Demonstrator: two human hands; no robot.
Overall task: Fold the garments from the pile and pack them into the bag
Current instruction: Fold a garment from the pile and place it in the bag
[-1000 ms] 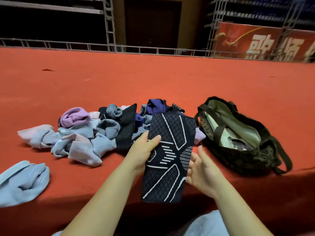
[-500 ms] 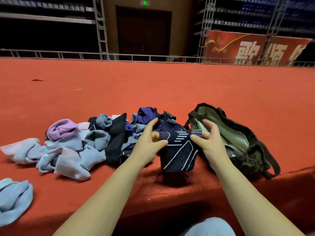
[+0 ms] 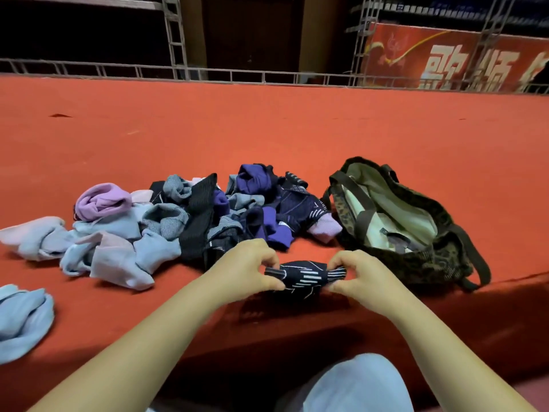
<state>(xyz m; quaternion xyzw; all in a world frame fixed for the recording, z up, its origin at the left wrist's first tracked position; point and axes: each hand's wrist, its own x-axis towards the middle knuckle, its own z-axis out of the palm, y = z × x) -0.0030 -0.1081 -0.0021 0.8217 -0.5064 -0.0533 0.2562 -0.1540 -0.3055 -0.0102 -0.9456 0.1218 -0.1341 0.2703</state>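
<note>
Red carpet (image 3: 267, 129) across whole frame. Clothes pile (image 3: 166, 224) centre left. Open bag (image 3: 416, 233) centre right, beside pile. Loose blue garment (image 3: 23, 319) at left edge. Left hand (image 3: 246, 269), right hand (image 3: 361, 278) lower centre, each pinched one end of folded dark patterned garment (image 3: 304, 278) near carpet's front edge.

**Bright carpet, dark backdrop, wide-angle warp**

Even overhead light falls on the red carpet (image 3: 267, 129); background at 12 o'clock is near black. Soft shadows lie under the pile (image 3: 178, 221) and below the stage edge at 6 o'clock. The railing (image 3: 237, 75) bows from lens distortion; detail is slightly soft
</note>
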